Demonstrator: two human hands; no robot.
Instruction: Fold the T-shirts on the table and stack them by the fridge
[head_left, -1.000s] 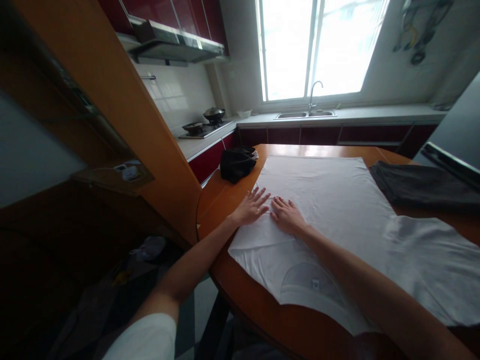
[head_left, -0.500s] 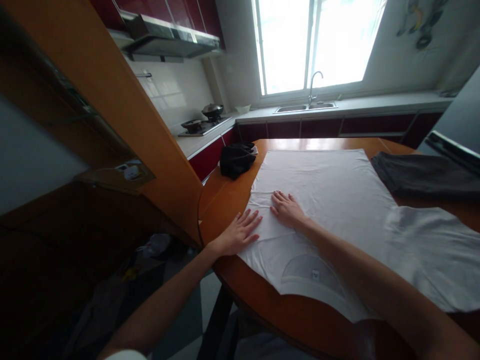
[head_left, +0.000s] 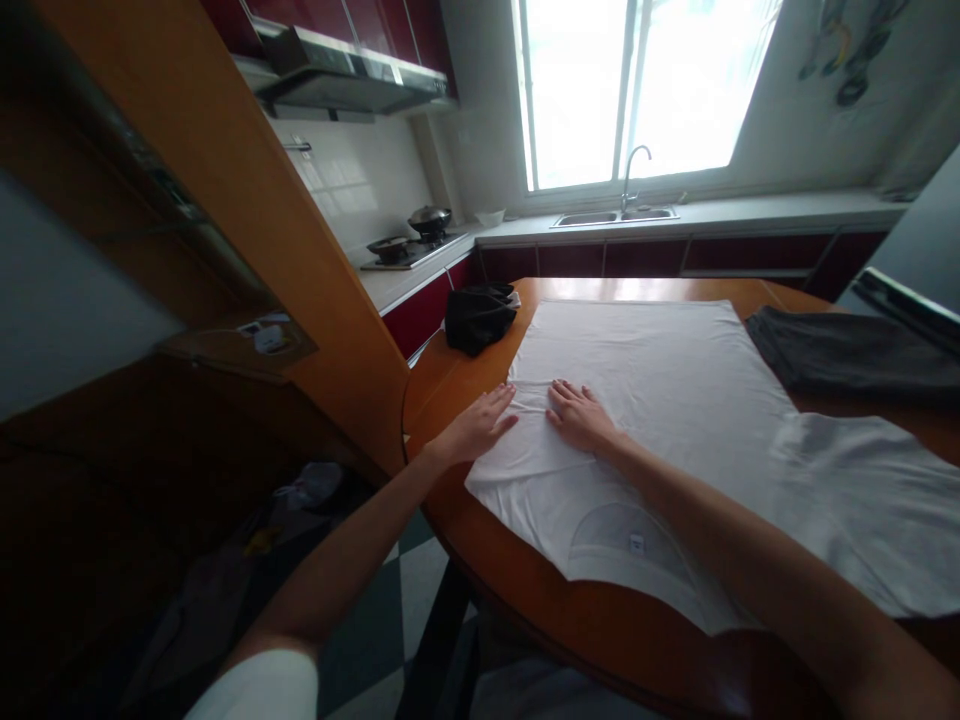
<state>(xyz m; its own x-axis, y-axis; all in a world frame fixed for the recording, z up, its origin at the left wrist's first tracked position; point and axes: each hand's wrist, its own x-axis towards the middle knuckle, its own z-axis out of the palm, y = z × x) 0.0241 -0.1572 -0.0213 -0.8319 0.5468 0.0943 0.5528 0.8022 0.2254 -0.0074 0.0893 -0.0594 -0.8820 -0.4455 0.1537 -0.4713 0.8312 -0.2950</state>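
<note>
A white T-shirt point(head_left: 660, 370) lies spread flat on the wooden table point(head_left: 540, 620), its neckline with a small label toward me. My right hand point(head_left: 579, 415) rests palm down on the shirt, left of its middle, with the fingers stretched out and nothing held. At the shirt's left edge is my left hand point(head_left: 476, 425), fingers extended, their tips at the cloth near the sleeve. Small creases run through the fabric between the two hands. Part of the shirt is hidden under my right forearm.
A bunched black cloth point(head_left: 478, 318) lies on the table's far left, and a folded dark garment point(head_left: 847, 350) on its right. A wooden partition point(head_left: 322, 260) rises at the left. Beyond the table are a stove with pans point(head_left: 409, 248) and a sink point(head_left: 615, 217).
My left hand has slid away from me along the shirt's left edge, uncovering the sleeve corner. My right hand has stayed almost in place on the cloth.
</note>
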